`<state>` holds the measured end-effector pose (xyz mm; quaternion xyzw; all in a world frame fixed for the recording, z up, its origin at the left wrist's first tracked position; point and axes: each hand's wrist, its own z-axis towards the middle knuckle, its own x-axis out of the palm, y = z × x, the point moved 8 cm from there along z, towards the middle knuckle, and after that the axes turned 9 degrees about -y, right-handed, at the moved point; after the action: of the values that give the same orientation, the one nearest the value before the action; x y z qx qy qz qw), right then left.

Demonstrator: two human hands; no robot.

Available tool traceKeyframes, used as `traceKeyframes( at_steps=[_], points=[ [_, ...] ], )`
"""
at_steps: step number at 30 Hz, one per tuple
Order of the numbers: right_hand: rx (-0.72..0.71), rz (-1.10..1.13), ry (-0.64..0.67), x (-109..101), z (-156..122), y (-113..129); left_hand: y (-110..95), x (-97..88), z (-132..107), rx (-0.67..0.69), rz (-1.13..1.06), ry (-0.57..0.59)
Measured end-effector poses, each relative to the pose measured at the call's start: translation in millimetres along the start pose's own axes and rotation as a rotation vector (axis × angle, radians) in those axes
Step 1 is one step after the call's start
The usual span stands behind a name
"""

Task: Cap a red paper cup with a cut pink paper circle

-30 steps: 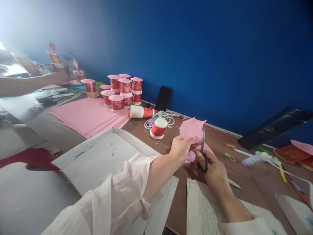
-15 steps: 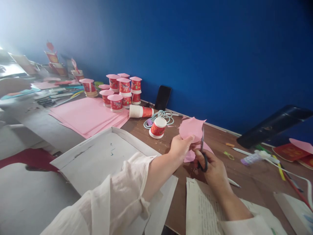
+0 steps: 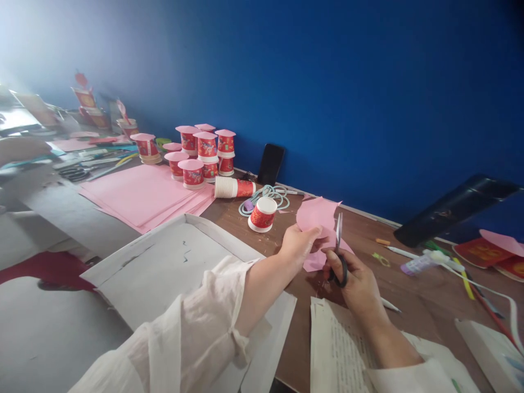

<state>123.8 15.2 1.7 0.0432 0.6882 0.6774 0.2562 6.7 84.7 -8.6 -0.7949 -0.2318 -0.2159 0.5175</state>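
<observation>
My left hand (image 3: 302, 243) pinches a piece of pink paper (image 3: 317, 213) with a partly rounded, partly jagged outline. A flap of the paper hangs below and behind the fingers. In my right hand (image 3: 360, 281) is a pair of scissors (image 3: 339, 245) with black handles, its blades pointing up beside the paper's right edge. Whether the blades touch the paper I cannot tell. Left of my left hand, an upside-down red paper cup (image 3: 262, 214) stands on the brown table (image 3: 413, 305).
Several red cups topped with pink discs (image 3: 192, 173) stand by the blue wall, near pink sheets (image 3: 131, 194). A nested cup stack (image 3: 234, 187), coiled cable, phone (image 3: 271, 164) and black cylinder (image 3: 454, 210) lie behind. Printed pages (image 3: 339, 344) and a white box lid (image 3: 164, 273) are nearer.
The scissors have come slightly away from the paper's right edge, and their blades look a little further apart. My left hand and the paper have shifted slightly left. The view has moved a little.
</observation>
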Motion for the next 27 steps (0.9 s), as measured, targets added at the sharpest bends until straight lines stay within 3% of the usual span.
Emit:
traceKeyframes(
  at_steps=[10, 20, 27],
  points=[
    [-0.067, 0.062, 0.079, 1.0, -2.2, 4.8, -5.5, 4.8, 3.8, -0.034, -0.036, 0.158],
    [0.013, 0.135, 0.162, 4.7, 1.4, -3.1, -7.7, -0.3, 5.4, -0.039, -0.006, 0.128],
    [-0.040, 0.128, 0.132, 2.3, 2.1, -4.4, -7.3, 2.5, 1.2, -0.052, 0.000, 0.155]
  ],
)
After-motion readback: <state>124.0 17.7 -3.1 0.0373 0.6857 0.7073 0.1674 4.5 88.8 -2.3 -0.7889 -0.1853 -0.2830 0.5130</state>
